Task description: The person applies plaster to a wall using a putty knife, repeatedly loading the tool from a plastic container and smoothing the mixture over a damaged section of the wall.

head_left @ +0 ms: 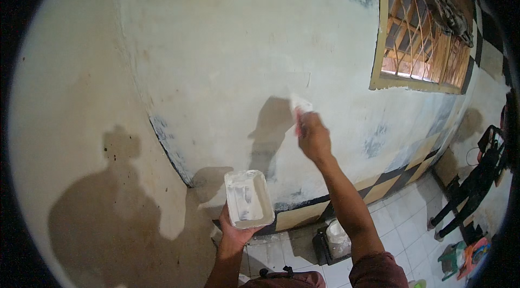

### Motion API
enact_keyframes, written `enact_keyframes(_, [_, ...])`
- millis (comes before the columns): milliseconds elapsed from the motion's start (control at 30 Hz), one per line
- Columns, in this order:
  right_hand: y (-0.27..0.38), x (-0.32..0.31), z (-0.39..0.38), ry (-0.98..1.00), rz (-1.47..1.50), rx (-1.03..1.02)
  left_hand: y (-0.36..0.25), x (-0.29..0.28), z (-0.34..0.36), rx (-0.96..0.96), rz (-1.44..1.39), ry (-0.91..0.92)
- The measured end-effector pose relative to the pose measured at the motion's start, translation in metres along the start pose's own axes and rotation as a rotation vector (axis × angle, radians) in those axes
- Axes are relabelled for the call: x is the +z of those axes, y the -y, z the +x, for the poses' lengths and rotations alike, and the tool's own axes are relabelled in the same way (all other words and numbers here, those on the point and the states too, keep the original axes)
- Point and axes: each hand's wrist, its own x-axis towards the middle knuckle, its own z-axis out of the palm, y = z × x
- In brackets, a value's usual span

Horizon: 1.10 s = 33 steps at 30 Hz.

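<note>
My right hand (pixel 315 136) is closed round the reddish handle of a putty knife (pixel 301 105). White paste covers its blade, which is at the surface of the pale wall (pixel 216 60); whether it touches is hard to tell. Lower and to the left, my left hand (pixel 235 232) grips a white rectangular tub (pixel 264 196) from beneath and along its side. White putty coats the inside of the tub, with greyish streaks in the middle. My hand and the knife cast a shadow on the wall.
A barred window (pixel 375 79) is at upper right. Checkered tiles (pixel 371 193) line the wall's foot. On the tiled floor (pixel 276 253) stands a black crate (pixel 320 250) holding a white bag. At far right are a dark-clothed person (pixel 468 185) and green (pixel 450 261) and red plastic items (pixel 472 258).
</note>
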Motion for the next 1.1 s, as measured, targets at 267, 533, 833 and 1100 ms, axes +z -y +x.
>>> enact_keyframes(267, [0.004,-0.039,0.055,-0.552,0.271,0.259,-0.012,-0.002,-0.023,-0.002,-0.061,-0.113])
enact_keyframes(533, [0.046,0.020,0.067,-0.457,0.259,0.143,-0.007,-0.004,-0.019,0.175,0.000,-0.194])
enact_keyframes(833, [0.105,0.055,0.044,-0.299,0.118,-0.195,-0.013,-0.004,-0.031,0.261,-0.064,-0.315])
enact_keyframes(1100, [0.057,0.000,0.087,-0.509,-0.121,-0.561,-0.009,-0.012,-0.024,0.241,0.076,-0.277])
